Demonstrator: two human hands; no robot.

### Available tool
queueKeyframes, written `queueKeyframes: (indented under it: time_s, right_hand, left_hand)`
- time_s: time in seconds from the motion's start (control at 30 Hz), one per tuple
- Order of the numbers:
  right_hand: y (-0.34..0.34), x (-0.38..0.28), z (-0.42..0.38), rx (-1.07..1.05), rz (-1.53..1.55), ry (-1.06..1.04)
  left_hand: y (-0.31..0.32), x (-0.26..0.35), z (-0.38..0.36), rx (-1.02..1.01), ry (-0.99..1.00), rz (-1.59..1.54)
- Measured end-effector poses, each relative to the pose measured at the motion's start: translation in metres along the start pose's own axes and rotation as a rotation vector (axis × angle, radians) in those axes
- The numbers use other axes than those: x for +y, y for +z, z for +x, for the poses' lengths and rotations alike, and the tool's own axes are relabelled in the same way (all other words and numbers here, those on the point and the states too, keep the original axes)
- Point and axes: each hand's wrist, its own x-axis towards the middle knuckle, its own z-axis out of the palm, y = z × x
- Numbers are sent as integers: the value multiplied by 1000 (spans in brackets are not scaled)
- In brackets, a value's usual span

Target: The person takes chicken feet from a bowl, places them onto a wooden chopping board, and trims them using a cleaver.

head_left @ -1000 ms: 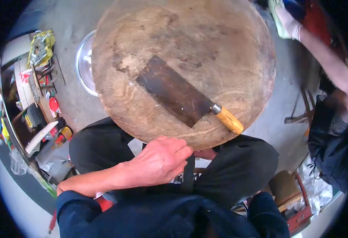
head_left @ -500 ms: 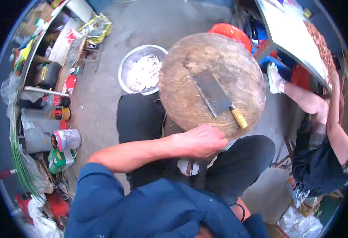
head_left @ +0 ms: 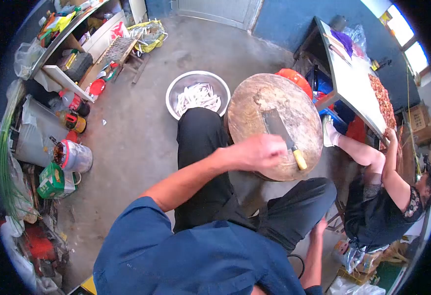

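Note:
My left hand (head_left: 266, 151) is over the near left part of a round wooden chopping block (head_left: 250, 105), just left of the cleaver's handle. Its fingers are curled in, slightly blurred, with nothing visible in them. The cleaver (head_left: 277, 126) lies flat on the block, its yellow handle towards me; my left hand covers a little of its blade side. Down beside my right knee is my right hand (head_left: 319, 227), against the dark trouser leg, its fingers mostly hidden. A metal basin (head_left: 172, 93) of pale strips (head_left: 198, 97) stands on the floor left of the block.
Another person (head_left: 382, 206) sits at the right, one hand at a white table (head_left: 345, 81) bearing reddish pieces (head_left: 381, 101). An orange-red object (head_left: 295, 80) is behind the block. Shelves (head_left: 60, 76), bottles (head_left: 73, 102) and a lidded tub (head_left: 76, 156) line the left side.
The view has shifted, showing more of the far wall. My left hand has risen from the block's near edge to over the block. My right hand has come into view beside my knee.

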Motion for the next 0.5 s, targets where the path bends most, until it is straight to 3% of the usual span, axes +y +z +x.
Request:
queueKeyframes:
  time_s: [0.03,0.07,0.1,0.17,0.23,0.33,0.43,0.5]
  right_hand:
    - [-47,11,70,-73,-271,-282]
    - [-2,-61,36,-88,-162,-274]
    - [0,-91,57,-41,-243,-313]
    - [21,-165,77,-208,-419,-484]
    - [105,-228,19,-68,-422,-451]
    - [166,-238,29,-215,-552,-565]
    - [226,-217,20,-277,-1048,-832]
    - [244,-179,25,-256,-1195,-1106]
  left_hand:
    - [-19,9,-1,91,-45,-59]
    - [-44,24,-1,193,-65,-130]
    - [-66,24,-5,281,-71,-64]
    - [-103,18,-16,517,-174,-67]
    - [-130,-16,-32,752,-443,-156]
    - [-152,-89,-66,851,-599,-129]
    - [-142,-162,-113,816,-791,-167]
    - [-126,-203,-141,817,-918,-204]
